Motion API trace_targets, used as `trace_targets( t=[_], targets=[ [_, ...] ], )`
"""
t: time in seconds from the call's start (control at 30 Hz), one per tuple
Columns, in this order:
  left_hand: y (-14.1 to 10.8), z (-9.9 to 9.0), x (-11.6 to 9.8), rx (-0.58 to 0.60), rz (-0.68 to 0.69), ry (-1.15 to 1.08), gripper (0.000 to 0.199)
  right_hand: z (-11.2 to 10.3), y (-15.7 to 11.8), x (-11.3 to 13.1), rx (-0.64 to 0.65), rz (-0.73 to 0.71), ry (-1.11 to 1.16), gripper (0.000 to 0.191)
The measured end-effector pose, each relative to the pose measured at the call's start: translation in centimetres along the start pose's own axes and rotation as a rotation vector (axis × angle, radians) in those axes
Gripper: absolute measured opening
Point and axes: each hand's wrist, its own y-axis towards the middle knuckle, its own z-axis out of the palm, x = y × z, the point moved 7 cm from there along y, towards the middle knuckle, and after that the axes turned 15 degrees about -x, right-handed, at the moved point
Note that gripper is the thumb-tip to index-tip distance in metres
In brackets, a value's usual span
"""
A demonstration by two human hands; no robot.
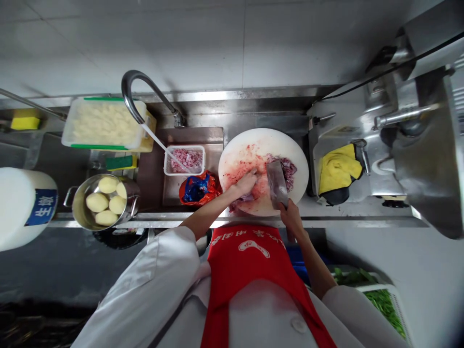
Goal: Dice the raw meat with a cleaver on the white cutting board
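Note:
On the round white cutting board (235, 145), smeared with red, my right hand (291, 216) grips a cleaver (277, 181) by its handle. The broad blade lies over the board's right half, against a heap of chopped dark-red meat (289, 175). My left hand (247, 182) is low over the middle of the board, left of the blade and apart from it. Its fingers are bent together; what they hold, if anything, is hidden. Beside that hand and partly under the wrist lies more meat (247, 197), near the board's front edge.
Left of the board, a sink (150, 169) holds a white basket (166, 166) of chopped meat and a red-and-blue plastic bag (208, 186) under a running faucet (132, 87). Farther left stand a pot (81, 217) of peeled potatoes and a lidded tub (105, 123). A yellow cloth (339, 166) lies right.

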Motion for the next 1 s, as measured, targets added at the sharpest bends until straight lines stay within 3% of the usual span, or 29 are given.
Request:
trace_targets(
  t=[0.1, 0.23, 0.37, 0.47, 0.6, 0.77, 0.83, 0.9, 1.0],
  targets=[
    [0.7, 0.4, 0.2, 0.098, 0.029, -0.115, 0.022, 0.0, -0.1, -0.1, 0.001, 0.027, 0.017, 0.029],
    [1.2, 0.3, 1.8, 0.068, -0.064, -0.286, 0.015, -0.1, -0.3, 0.0, -0.014, 0.047, 0.021, 0.031],
    [1.3, 0.3, 4.0, -0.001, -0.309, -0.64, 0.015, -0.2, -0.3, 0.1, -0.019, 0.049, 0.031, 0.031],
    [0.7, -0.6, 6.6, -0.138, -0.522, -0.896, 0.028, -0.1, -0.2, -0.1, -0.012, 0.044, 0.035, 0.03],
    [-1.9, -4.7, 13.2, -0.444, -0.736, -1.043, 0.036, 0.3, -0.1, -0.6, -0.026, 0.012, 0.037, 0.031],
    [-5.7, -13.1, 23.8, -0.844, -0.937, -0.965, 0.019, 0.9, 0.4, -1.0, -0.034, -0.013, -0.036, 0.033],
    [-6.0, -15.8, 26.9, -0.89, -1.026, -0.904, 0.02, 0.8, 0.6, -0.9, -0.027, -0.028, -0.064, 0.033],
    [-5.4, -17.6, 28.6, -0.864, -1.08, -0.838, 0.031, 0.7, 0.5, -0.6, -0.018, -0.037, -0.088, 0.033],
    [-4.6, -18.1, 28.0, -0.847, -1.101, -0.739, 0.034, 0.5, 0.2, -0.2, -0.012, -0.052, -0.118, 0.032]
  ],
)
